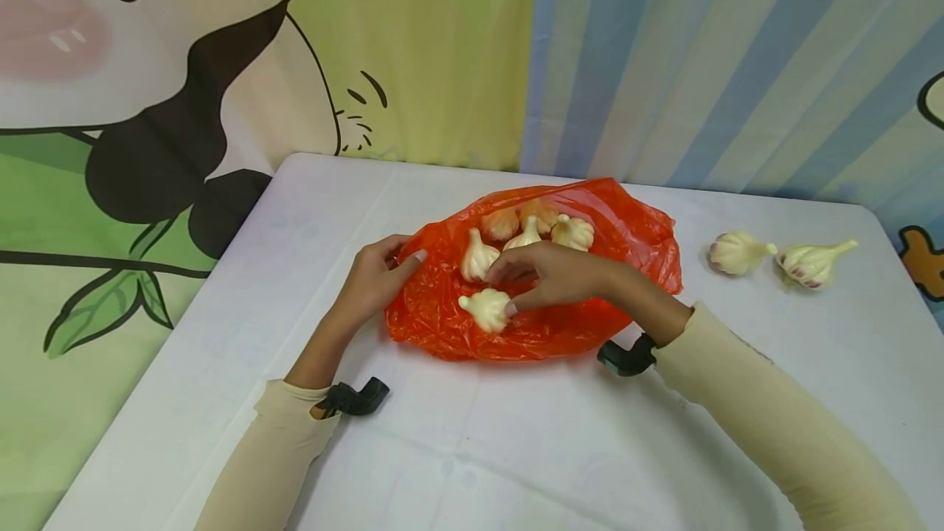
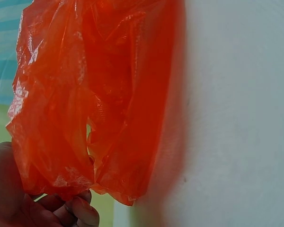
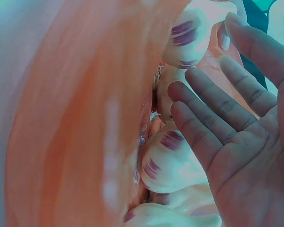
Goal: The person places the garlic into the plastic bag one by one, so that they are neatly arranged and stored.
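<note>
A red plastic bag lies on the table with its mouth open toward me. Inside it are several garlic bulbs, among them one near the front rim and one further back. My left hand pinches the bag's left edge between thumb and fingers; the left wrist view shows the fingertips at the film. My right hand reaches over the bag's opening. Its thumb is at the front garlic bulb, and the fingers are spread and only slightly bent, curled round nothing.
Two more garlic bulbs, one rounder and one with a long stem, lie on the white table right of the bag. Behind the table hangs a printed curtain. A dark camera mount sits on the left wrist.
</note>
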`<state>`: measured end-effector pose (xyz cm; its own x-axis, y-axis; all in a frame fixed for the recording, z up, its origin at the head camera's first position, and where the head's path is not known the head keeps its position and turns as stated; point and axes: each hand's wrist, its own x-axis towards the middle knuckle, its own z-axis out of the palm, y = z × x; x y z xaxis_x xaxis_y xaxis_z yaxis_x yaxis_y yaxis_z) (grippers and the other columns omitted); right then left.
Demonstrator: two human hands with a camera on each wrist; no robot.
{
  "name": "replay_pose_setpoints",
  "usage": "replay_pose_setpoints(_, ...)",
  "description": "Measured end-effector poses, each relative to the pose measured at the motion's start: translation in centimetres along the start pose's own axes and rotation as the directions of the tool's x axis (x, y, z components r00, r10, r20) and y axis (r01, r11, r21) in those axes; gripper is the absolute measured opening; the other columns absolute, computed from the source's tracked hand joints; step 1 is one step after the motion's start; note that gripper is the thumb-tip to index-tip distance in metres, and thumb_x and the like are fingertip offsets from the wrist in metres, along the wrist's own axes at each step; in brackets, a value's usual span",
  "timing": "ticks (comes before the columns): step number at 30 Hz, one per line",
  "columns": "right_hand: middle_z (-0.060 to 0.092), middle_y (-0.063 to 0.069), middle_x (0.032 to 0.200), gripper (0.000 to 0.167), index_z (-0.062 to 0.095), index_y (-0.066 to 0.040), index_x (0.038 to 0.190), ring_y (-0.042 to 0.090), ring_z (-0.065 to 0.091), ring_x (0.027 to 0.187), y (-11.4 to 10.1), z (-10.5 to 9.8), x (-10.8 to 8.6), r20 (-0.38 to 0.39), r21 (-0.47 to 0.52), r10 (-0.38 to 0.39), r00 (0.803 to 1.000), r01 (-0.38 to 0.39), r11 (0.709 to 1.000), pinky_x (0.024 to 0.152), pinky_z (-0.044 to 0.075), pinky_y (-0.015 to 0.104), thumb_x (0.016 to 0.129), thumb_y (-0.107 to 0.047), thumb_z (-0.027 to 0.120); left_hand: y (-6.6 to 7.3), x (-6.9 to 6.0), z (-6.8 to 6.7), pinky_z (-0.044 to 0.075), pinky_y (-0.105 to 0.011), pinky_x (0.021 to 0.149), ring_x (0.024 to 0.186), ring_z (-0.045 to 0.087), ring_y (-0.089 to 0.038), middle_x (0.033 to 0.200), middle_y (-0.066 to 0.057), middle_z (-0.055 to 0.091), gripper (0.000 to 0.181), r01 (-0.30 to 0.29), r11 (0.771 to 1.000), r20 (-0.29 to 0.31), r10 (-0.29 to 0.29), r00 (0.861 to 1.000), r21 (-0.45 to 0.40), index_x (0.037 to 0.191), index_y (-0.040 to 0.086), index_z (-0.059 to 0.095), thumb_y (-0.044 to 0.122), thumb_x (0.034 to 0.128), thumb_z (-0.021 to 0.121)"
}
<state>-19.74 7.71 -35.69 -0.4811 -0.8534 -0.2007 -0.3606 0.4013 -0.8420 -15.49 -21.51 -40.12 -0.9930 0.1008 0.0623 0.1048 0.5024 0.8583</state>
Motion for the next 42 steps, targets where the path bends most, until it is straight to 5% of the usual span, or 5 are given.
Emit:
replay_pose_setpoints(11,0.061,0.014,0.125,0.044,0.058,0.000,0.127,0.033,0.054,0.121,0.0,-0.6,-1.7,-0.043,0.072,-0.026,0.999,0.029,0.997,0.101,0.040,0.050,0.089,-0.017,0.073,0.1,-0.1,-0.3,0.051,-0.038,0.079,0.089,0.058,-0.024,0.106,-0.008,0.065,0.034,-0.002,1.000,-0.006,0.002,1.000,-0.011,0.121,0.005,0.065,0.028,0.0959,0.063)
replay_pose_setpoints(30,0.059,0.012,0.128,0.042,0.059,-0.006,0.128,0.026,0.052,0.124,0.5,-1.3,-5.9,-0.144,0.014,-0.012,0.989,0.014,1.000,0.102,0.040,0.049,0.090,-0.020,0.071,-0.1,0.0,-0.2,0.051,-0.030,0.070,0.082,0.056,-0.022,0.102,-0.007,0.066,0.033,-0.013,1.000,-0.011,0.013,1.000,-0.009,0.120,0.005,0.066,0.028,0.0959,0.063)
replay_pose_setpoints(42,0.060,0.006,0.128,0.039,0.061,-0.011,0.128,0.030,0.054,0.120,1.3,-1.1,-10.0,-0.277,0.008,0.029,0.960,-0.028,1.000,0.095,0.045,0.054,0.090,-0.020,0.071,0.1,-0.1,-0.3,0.051,-0.031,0.068,0.081,0.055,-0.023,0.103,-0.007,0.066,0.033,0.004,1.000,-0.010,-0.004,1.000,-0.002,0.121,0.006,0.065,0.027,0.0962,0.062)
